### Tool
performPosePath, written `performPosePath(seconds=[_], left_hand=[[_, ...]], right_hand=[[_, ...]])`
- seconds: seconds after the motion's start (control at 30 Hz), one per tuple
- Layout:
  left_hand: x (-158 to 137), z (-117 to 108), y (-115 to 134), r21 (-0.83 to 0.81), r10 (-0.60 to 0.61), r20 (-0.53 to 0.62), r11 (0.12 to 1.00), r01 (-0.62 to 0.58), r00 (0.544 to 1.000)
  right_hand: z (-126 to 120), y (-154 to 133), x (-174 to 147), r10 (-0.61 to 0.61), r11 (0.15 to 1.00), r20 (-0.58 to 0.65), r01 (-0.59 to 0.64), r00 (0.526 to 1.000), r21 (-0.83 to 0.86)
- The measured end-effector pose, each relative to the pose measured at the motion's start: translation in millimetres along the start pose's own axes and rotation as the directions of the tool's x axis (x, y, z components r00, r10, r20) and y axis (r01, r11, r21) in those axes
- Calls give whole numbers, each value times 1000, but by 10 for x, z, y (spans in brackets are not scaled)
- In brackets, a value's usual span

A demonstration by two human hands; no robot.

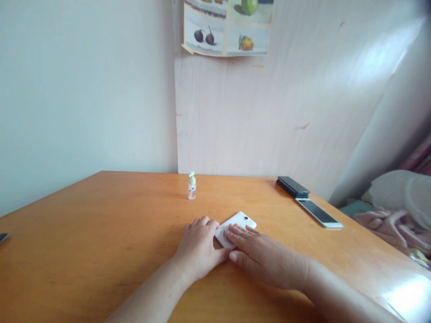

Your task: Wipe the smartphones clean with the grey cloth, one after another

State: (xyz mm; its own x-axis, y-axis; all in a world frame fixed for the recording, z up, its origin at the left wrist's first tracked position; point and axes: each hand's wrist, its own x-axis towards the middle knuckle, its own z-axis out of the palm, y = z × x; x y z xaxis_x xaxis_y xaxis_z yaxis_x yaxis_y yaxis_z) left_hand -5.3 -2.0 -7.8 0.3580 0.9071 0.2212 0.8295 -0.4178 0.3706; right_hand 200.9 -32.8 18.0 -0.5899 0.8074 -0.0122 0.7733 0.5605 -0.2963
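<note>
A white smartphone [239, 219] lies face down on the wooden table, its camera lens toward the far right corner. My left hand [199, 246] holds it at the near left end, thumb on the near side and fingers along the left edge. Stretched out flat, the fingers of my right hand [258, 256] rest on the phone's back. By those fingertips there is a small greyish patch that I cannot make out. My right thumb lies close to my left thumb. Beyond the phone, a small clear pump bottle [191, 188] with a pale green top stands upright.
At the table's right edge lie a stack of dark phones [292, 186] and a white phone [319, 213] with a dark screen. Another dark device [3, 237] shows at the far left. Behind the wooden table [84, 224] is a wall with a fruit poster [227, 31]. Fabric [384, 226] is heaped on the right.
</note>
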Motion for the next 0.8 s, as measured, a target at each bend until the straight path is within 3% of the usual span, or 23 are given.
performPosePath(seconds=[0.1,0.17,0.23,0.4,0.5,0.63,0.7,0.8], left_hand=[[2,-5,-9,-8,1,9,1000,-1,1000],[3,-1,-20,-15,13,-1,1000,-13,1000],[2,7,-31,-19,15,-13,1000,-15,1000],[-2,20,-43,-25,-2,-34,1000,1,999],[-5,15,-45,-19,6,-25,1000,-6,1000],[-16,-6,-45,-12,25,13,1000,-25,1000],[-21,-15,-44,-6,42,15,999,-42,999],[-23,-25,-45,13,57,13,998,-57,998]], right_hand=[[7,257,48,204,972,-107,-214,973,-95],[18,321,60,273,951,-138,-288,952,-112],[21,229,35,237,964,-110,-248,965,-99],[-22,-140,-79,-12,1000,31,11,999,19],[-47,-2,-54,95,995,-33,-95,995,-14],[-23,310,36,305,943,-113,-316,946,-101],[1,281,44,309,941,-94,-319,946,-113],[18,-16,-20,210,974,-16,-211,978,-88]])
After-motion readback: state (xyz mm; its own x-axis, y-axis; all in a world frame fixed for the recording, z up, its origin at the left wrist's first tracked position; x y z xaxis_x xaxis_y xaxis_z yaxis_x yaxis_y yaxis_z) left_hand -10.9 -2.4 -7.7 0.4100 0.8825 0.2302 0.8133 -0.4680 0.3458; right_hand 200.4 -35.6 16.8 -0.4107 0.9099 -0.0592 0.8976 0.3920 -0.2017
